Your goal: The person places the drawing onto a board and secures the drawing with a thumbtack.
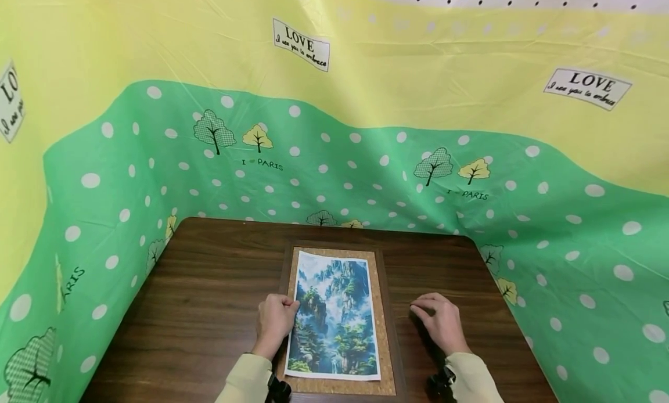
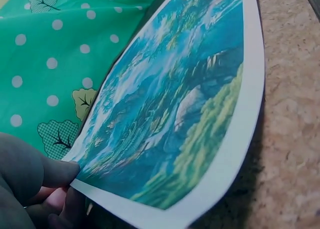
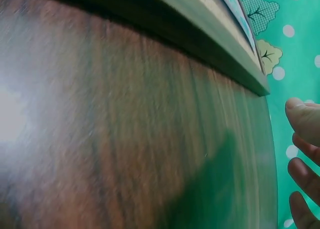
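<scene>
A landscape print of blue mountains and green trees, with a white border, lies on a cork board in a dark wooden frame. My left hand pinches the print's left edge, and in the left wrist view the print curves up off the cork between thumb and fingers. My right hand rests on the table right of the frame, fingers loosely curled, holding nothing. The right wrist view shows its fingertips beside the frame's edge.
The dark wooden table is walled on three sides by a green polka-dot and yellow cloth printed with trees and "LOVE" labels. Bare tabletop lies left and right of the frame.
</scene>
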Demonstrator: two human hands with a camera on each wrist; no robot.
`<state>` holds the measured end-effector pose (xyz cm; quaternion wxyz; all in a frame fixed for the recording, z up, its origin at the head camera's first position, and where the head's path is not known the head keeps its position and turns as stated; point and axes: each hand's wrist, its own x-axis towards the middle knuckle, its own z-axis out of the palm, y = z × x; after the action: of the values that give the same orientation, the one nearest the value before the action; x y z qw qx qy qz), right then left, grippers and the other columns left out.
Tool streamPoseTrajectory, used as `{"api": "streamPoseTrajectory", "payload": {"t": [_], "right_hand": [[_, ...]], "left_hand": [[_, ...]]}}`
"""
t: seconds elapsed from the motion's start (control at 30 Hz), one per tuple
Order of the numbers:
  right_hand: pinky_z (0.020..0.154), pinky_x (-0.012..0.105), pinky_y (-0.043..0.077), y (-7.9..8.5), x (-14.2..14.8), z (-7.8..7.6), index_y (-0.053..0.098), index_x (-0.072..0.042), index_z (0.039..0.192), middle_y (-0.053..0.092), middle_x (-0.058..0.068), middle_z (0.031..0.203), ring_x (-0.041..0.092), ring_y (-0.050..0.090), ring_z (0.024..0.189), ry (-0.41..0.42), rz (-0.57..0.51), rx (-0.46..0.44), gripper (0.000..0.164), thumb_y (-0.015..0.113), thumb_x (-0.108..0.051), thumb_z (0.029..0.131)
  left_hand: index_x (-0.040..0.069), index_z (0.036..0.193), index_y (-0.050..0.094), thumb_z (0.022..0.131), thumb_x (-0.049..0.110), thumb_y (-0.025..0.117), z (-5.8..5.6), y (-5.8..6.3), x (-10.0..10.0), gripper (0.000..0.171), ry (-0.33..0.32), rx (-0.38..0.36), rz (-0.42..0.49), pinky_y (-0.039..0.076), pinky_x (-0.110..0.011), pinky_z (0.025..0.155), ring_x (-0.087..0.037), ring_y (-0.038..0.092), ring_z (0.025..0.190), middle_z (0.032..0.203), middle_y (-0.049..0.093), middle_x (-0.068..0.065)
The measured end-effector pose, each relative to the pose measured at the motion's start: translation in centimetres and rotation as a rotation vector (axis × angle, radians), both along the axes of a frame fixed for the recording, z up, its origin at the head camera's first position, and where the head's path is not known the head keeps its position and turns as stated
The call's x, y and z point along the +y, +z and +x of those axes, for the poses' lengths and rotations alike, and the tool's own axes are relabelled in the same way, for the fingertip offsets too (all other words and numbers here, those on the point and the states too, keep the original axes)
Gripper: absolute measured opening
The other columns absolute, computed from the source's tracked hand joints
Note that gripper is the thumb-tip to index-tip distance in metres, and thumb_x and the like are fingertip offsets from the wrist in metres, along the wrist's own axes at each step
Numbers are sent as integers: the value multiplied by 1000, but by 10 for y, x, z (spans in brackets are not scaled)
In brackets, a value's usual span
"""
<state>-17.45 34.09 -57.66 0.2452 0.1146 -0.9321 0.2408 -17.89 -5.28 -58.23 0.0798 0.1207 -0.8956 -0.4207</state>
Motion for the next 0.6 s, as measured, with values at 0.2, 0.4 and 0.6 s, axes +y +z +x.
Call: {"api": "streamPoseTrajectory", "payload": {"t": [0.2, 0.4, 0.6], "right_hand": [[73, 47, 59, 5, -11, -7, 84, -12, 84, 76, 0, 91, 23, 73, 82, 50, -8, 22, 12, 92, -6, 78], [73, 46, 61, 14, -27, -19, 85, -12, 89, 79, -1, 91, 21, 75, 82, 82, -29, -16, 10, 90, -7, 82], [70, 41, 62, 27, -52, -37, 85, -10, 97, 81, 1, 93, 19, 77, 81, 127, -78, -126, 8, 86, -10, 88]], "left_hand": [[17, 71, 77, 92, 23, 83, -1, 1, 2, 23, -4, 3, -28, 42, -33, 50, -13, 55, 53, 64, 66, 5], [18, 68, 73, 93, 24, 82, -3, 0, 4, 27, 3, -16, -51, 38, -32, 48, -14, 52, 51, 61, 62, 5], [20, 68, 74, 93, 25, 82, -3, 1, 7, 27, 19, -21, -85, 38, -32, 48, -14, 53, 52, 62, 64, 6]]}}
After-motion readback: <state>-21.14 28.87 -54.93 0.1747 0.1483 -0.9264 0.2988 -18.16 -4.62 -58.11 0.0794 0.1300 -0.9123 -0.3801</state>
